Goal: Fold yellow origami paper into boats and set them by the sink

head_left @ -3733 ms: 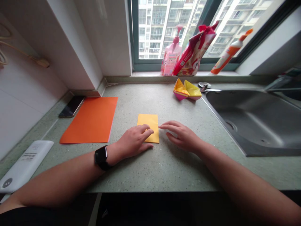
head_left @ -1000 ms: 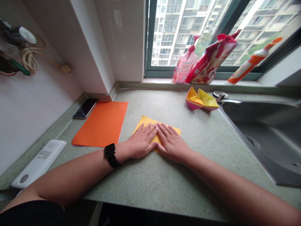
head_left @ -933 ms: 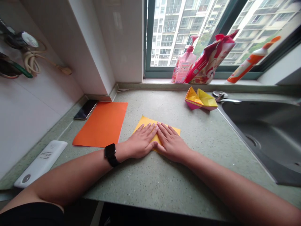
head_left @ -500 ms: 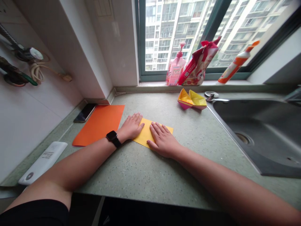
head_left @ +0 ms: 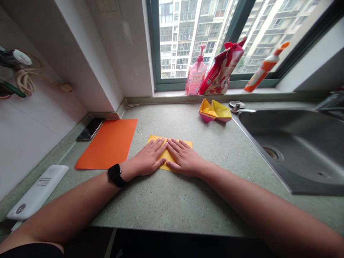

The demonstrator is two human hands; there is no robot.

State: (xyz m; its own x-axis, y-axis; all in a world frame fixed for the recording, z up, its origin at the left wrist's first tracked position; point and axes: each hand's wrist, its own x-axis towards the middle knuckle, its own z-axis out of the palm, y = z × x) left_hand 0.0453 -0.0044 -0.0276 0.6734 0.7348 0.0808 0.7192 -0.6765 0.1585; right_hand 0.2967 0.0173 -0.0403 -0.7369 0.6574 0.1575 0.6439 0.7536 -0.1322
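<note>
A yellow sheet of paper [head_left: 164, 165] lies flat on the speckled green counter [head_left: 161, 200], mostly covered by my hands. My left hand [head_left: 149, 156] rests palm down on its left part, fingers stretched out, with a black watch [head_left: 115, 173] on the wrist. Flat on the right part is my right hand [head_left: 184, 156], fingers extended. The fingertips of both hands nearly meet near the middle of the paper. To the left lies an orange sheet of paper [head_left: 107, 147]. Behind and to the right stands a folded yellow and pink paper boat [head_left: 215, 111].
A phone [head_left: 90, 129] lies against the orange sheet, and a white power bank [head_left: 39, 190] is near the left wall. At right is a metal sink [head_left: 309, 143]. A pink pump bottle [head_left: 196, 77], a red bag [head_left: 223, 71] and an orange-white bottle [head_left: 262, 73] stand on the windowsill.
My left hand has moved from the paper's left edge toward its middle, close to my right hand. The camera view has shifted slightly. My right hand stays flat on the paper.
</note>
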